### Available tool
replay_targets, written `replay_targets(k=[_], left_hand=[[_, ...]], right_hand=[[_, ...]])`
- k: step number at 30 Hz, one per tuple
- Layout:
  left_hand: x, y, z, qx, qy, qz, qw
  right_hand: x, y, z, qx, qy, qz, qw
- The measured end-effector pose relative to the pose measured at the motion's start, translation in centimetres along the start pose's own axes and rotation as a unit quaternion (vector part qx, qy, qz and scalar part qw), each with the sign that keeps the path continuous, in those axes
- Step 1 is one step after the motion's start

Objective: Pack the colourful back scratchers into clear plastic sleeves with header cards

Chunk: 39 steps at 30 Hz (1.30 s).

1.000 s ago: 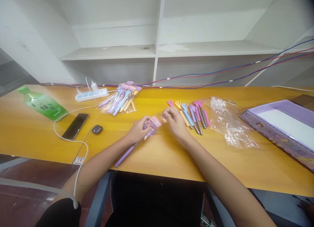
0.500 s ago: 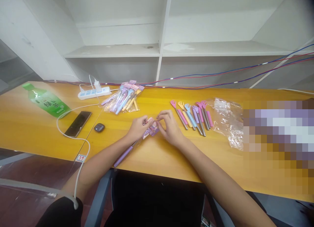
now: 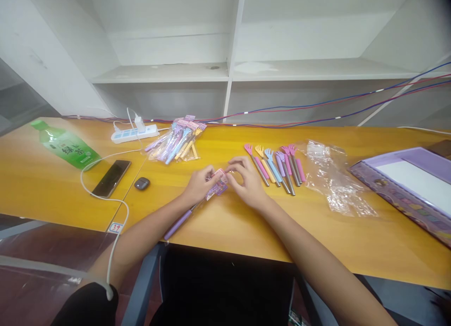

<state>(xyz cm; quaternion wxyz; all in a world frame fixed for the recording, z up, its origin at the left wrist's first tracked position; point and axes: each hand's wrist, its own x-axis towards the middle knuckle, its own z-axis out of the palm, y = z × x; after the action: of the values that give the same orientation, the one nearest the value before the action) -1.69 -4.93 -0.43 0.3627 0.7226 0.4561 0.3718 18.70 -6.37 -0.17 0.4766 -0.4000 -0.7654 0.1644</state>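
In the head view, my left hand (image 3: pixel 200 185) is closed on a clear plastic bag with a pink and purple header card (image 3: pixel 219 181). A back scratcher with a purple handle (image 3: pixel 178 224) lies in this bag, slanting down toward the table's front edge; its head is hidden by my hand. My right hand (image 3: pixel 246 180) is at the card's upper right edge, its thumb and index finger pinched on the bag's edge. To the right lie several loose back scratchers (image 3: pixel 278 168) in pink, yellow, blue and purple. Behind my left hand is a pile of bagged back scratchers (image 3: pixel 179 140).
Crumpled clear plastic bags (image 3: pixel 334 180) and a purple box (image 3: pixel 408 190) lie on the right. At the left are a green bottle (image 3: pixel 68 145), a phone (image 3: pixel 112 178), a black earbud case (image 3: pixel 142 183) and a power strip (image 3: pixel 136 134). A white cable (image 3: pixel 121 201) hangs over the front edge.
Both hands stay almost in place. The header card has turned slightly between the fingers, and my right hand's fingers have shifted a little.
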Motion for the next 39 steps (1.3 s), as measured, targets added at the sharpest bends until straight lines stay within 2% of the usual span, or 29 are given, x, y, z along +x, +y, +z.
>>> replay_targets(k=[4,6,11,13,14,16,18,20,22,24,27,28,30,32,36,39], left_hand=[[0.0,0.0,0.1,-0.010,-0.013,0.005,1.000],[0.0,0.1,0.1,-0.018,-0.023,0.005,1.000],[0.1,-0.1,0.0,-0.020,0.007,0.002,1.000],[0.2,-0.1,0.0,-0.061,0.020,-0.015,0.998],[0.3,-0.1,0.0,-0.097,0.026,-0.025,0.995],[0.4,0.0,-0.2,-0.175,0.051,-0.039,0.982],[0.6,0.3,-0.4,-0.223,0.101,-0.044,0.969],[0.8,0.5,-0.5,-0.245,0.158,-0.046,0.956],[0.9,0.6,-0.6,-0.267,0.203,-0.044,0.941],[0.9,0.5,-0.6,-0.290,0.229,-0.040,0.928],[0.9,0.3,-0.2,-0.301,0.237,-0.035,0.923],[0.8,0.2,-0.1,-0.300,0.227,-0.034,0.926],[0.8,0.1,0.1,-0.298,0.189,-0.035,0.935],[0.8,-0.1,0.4,-0.288,0.126,-0.039,0.948],[0.5,-0.8,1.0,-0.245,-0.024,-0.044,0.968],[-0.2,-0.9,1.6,-0.235,-0.099,-0.035,0.966]], right_hand=[[0.2,0.8,0.2,0.079,-0.027,0.058,0.995],[0.4,1.6,0.4,0.117,-0.021,0.087,0.989],[0.5,3.8,0.3,0.135,0.112,0.192,0.966],[0.5,4.3,0.1,0.130,0.135,0.221,0.957],[0.5,4.4,0.0,0.122,0.124,0.226,0.959],[0.3,4.3,0.1,0.098,0.063,0.219,0.969],[0.2,3.7,0.5,0.058,0.012,0.199,0.978],[0.0,2.7,0.9,0.031,0.011,0.170,0.985],[-0.2,1.4,1.3,0.067,-0.017,0.149,0.986],[-0.6,-0.1,1.9,0.160,-0.120,0.137,0.970],[-1.3,-2.1,2.9,0.260,-0.271,0.136,0.917],[-1.5,-2.5,3.2,0.279,-0.297,0.147,0.901],[-1.7,-2.7,3.5,0.315,-0.308,0.188,0.878],[-1.4,-2.3,3.3,0.352,-0.257,0.230,0.870],[-0.2,-0.2,1.9,0.399,-0.036,0.281,0.872],[0.8,1.2,0.6,0.413,0.098,0.278,0.862]])
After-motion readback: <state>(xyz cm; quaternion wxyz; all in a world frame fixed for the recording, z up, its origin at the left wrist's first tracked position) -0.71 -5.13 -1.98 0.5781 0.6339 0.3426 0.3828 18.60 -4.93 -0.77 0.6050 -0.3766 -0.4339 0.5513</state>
